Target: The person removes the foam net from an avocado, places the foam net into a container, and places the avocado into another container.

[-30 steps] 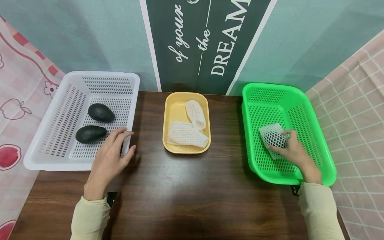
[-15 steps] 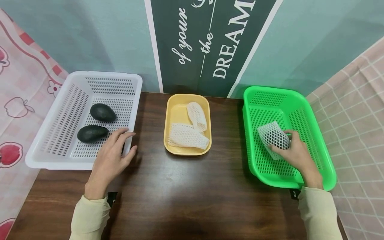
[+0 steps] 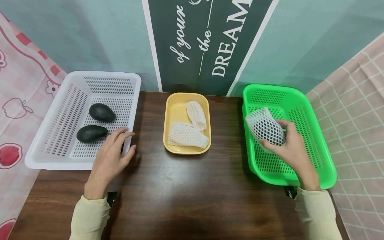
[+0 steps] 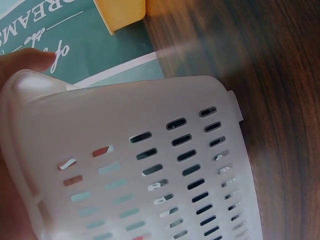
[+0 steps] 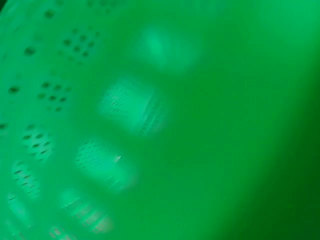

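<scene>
In the head view my right hand [image 3: 295, 148] grips a dark avocado wrapped in a white foam net [image 3: 265, 128], thumb on the near side and fingers on the far side. It hangs over the green basket [image 3: 324, 150], slightly above the basket's floor. My left hand [image 3: 111, 158] lies at the near right corner of the white basket [image 3: 61, 165], its fingers loosely bent and spread over the rim, holding nothing. Two bare dark avocados, one farther back [image 3: 102, 112] and one nearer [image 3: 91, 134], lie inside that basket. The right wrist view is filled by blurred green basket wall [image 5: 200, 150].
Between the baskets a yellow tray [image 3: 171, 150] holds two white foam nets, one upright [image 3: 196, 115] and one lying across [image 3: 187, 136]. All stand on a dark wooden table [image 3: 192, 190] against a backdrop. The left wrist view shows the white basket's slotted wall [image 4: 120, 110].
My right hand has lifted the netted avocado off the green basket's floor and shifted it a little left and away from me. The left hand has stayed in place.
</scene>
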`<state>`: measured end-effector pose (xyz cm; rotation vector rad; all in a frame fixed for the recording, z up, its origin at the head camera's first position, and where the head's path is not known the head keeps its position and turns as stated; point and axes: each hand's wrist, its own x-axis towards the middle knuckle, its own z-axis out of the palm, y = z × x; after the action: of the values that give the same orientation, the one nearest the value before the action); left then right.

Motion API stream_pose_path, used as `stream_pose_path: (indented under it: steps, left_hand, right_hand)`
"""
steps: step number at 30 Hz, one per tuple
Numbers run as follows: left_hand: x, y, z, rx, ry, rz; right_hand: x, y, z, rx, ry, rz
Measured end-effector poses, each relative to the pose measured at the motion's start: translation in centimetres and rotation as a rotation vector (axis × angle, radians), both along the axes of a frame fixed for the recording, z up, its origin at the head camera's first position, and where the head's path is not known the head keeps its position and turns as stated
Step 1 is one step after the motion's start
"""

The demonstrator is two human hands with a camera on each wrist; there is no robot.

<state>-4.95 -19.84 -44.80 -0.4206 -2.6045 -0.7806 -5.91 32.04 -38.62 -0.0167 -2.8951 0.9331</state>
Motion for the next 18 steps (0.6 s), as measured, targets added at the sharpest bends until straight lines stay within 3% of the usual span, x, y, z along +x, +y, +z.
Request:
stream_pose_path:
  steps: [10, 18]
  left_hand:
    - [0.0, 0.0, 0.0, -0.003, 0.035, -0.024]
    - [0.1, 0.2, 0.2, -0.011, 0.115, -0.074]
  right_hand:
    - [0.8, -3.2, 1.1, 0.019, 0.051, 0.089]
    - [1.9, -5.9, 1.0, 0.022, 0.039, 0.180]
